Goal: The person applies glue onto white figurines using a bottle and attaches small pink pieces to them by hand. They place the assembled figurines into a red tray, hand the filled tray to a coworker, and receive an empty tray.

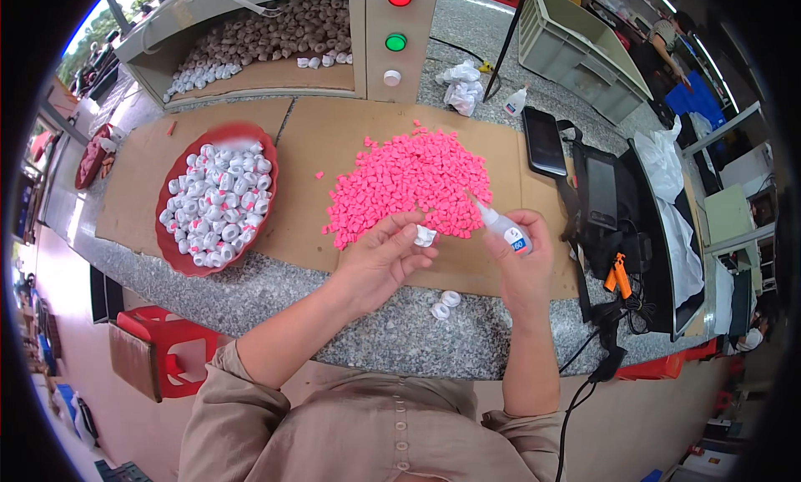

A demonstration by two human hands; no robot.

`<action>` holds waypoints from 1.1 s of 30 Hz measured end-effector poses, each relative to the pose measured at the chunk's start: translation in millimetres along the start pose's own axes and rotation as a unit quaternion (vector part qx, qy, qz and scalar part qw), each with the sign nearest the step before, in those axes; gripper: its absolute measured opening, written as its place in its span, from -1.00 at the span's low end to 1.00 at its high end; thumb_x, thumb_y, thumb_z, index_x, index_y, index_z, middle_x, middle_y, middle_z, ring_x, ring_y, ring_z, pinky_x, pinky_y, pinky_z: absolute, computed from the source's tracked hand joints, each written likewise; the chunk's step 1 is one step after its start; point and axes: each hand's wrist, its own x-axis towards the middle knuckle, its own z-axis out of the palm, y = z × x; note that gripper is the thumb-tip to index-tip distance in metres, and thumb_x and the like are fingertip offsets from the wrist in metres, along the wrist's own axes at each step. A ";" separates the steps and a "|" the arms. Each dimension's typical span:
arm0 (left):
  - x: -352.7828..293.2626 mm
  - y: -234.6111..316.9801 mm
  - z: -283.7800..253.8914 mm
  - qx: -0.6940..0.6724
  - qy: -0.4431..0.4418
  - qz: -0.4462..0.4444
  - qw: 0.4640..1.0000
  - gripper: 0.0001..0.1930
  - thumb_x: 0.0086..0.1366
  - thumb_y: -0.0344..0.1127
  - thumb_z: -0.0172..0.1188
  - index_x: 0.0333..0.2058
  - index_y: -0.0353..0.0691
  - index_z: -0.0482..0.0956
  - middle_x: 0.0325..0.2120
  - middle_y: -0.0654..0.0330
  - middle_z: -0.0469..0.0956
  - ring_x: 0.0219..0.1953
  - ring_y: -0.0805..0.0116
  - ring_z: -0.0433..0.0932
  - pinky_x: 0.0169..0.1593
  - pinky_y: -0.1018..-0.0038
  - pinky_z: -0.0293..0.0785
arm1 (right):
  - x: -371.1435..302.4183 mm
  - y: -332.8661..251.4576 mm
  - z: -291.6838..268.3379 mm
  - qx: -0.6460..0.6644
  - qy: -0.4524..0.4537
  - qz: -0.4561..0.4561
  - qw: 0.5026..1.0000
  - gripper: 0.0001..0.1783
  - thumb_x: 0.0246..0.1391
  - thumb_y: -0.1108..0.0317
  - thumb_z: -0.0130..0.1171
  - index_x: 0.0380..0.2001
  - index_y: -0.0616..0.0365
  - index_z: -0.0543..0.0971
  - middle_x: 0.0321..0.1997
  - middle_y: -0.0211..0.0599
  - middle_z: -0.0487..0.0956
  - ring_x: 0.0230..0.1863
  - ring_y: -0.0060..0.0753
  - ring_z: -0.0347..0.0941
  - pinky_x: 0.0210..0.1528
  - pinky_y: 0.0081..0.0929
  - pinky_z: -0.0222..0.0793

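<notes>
Tan shirt (434, 423) nearest, 6 o'clock. Pinching white piece (425, 237) in left hand (377, 255), centre; gripping small bottle (504, 227) in right hand (527, 263), toward 3. Probably best to steady bottle, squeeze lightly. Note granite worktop (400, 344), cardboard (309, 140), pink heap (409, 177) at 12, red tray (179, 258) at 9, red stool (150, 323) at 8, pale floor (642, 411).

Heap of small bits (409, 177): vivid pink throughout. Held piece (425, 237): white. Bottle (506, 229): translucent whitish, with blue-and-white label. Dish (185, 259): brick red. Ring-shaped pieces in dish (215, 200): white, several pink-marked. Cardboard (310, 140): plain tan. Surface (375, 342): grey granite, speckled dark and light. Crate (574, 60): grey-green. Buttons (395, 42): red, green and white, against beige panel (415, 80). Phone (544, 141): black. Stool (185, 336): red. Shirt (350, 428): beige.
</notes>
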 end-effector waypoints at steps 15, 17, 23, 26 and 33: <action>5.2 -6.0 -17.6 -0.015 -0.042 -0.026 0.999 -0.73 0.23 -0.39 -0.15 -0.10 -0.32 0.33 -0.27 0.16 0.40 -0.27 0.39 0.43 -0.19 0.57 0.41 | -10.9 9.1 7.2 -0.091 -0.066 -0.119 0.986 -0.69 -0.06 0.40 0.08 -0.27 0.23 0.24 -0.30 -0.22 0.33 -0.49 -0.56 0.31 -0.49 -0.69 0.26; 5.4 -6.9 -18.0 -0.017 -0.041 -0.027 0.999 -0.73 0.23 -0.40 -0.15 -0.10 -0.32 0.33 -0.28 0.16 0.40 -0.27 0.39 0.43 -0.19 0.57 0.41 | -12.2 15.1 2.5 -0.155 -0.071 -0.143 0.975 -0.69 -0.05 0.41 0.05 -0.26 0.23 0.21 -0.31 -0.19 0.31 -0.49 -0.53 0.32 -0.48 -0.67 0.27; 5.5 -7.5 -16.3 -0.012 -0.045 -0.025 0.999 -0.74 0.23 -0.41 -0.15 -0.11 -0.32 0.33 -0.27 0.14 0.40 -0.27 0.39 0.43 -0.18 0.56 0.41 | -12.4 10.8 3.7 -0.137 -0.073 -0.121 0.980 -0.72 -0.06 0.47 0.07 -0.28 0.28 0.25 -0.34 -0.25 0.30 -0.38 -0.55 0.29 -0.33 -0.68 0.23; 5.4 -7.7 -16.6 -0.008 -0.042 -0.027 0.999 -0.75 0.23 -0.41 -0.15 -0.12 -0.32 0.34 -0.27 0.13 0.41 -0.27 0.39 0.43 -0.17 0.56 0.41 | -12.5 11.7 4.0 -0.140 -0.078 -0.120 0.980 -0.72 -0.07 0.47 0.07 -0.29 0.28 0.25 -0.34 -0.25 0.30 -0.38 -0.55 0.28 -0.33 -0.68 0.23; 4.6 -7.1 -15.6 -0.006 -0.037 -0.025 0.999 -0.76 0.23 -0.42 -0.15 -0.14 -0.33 0.35 -0.26 0.13 0.41 -0.27 0.40 0.43 -0.17 0.55 0.41 | -13.7 11.6 1.4 -0.166 -0.083 -0.141 0.972 -0.71 -0.08 0.46 0.09 -0.29 0.27 0.25 -0.36 -0.25 0.32 -0.40 -0.55 0.30 -0.35 -0.68 0.24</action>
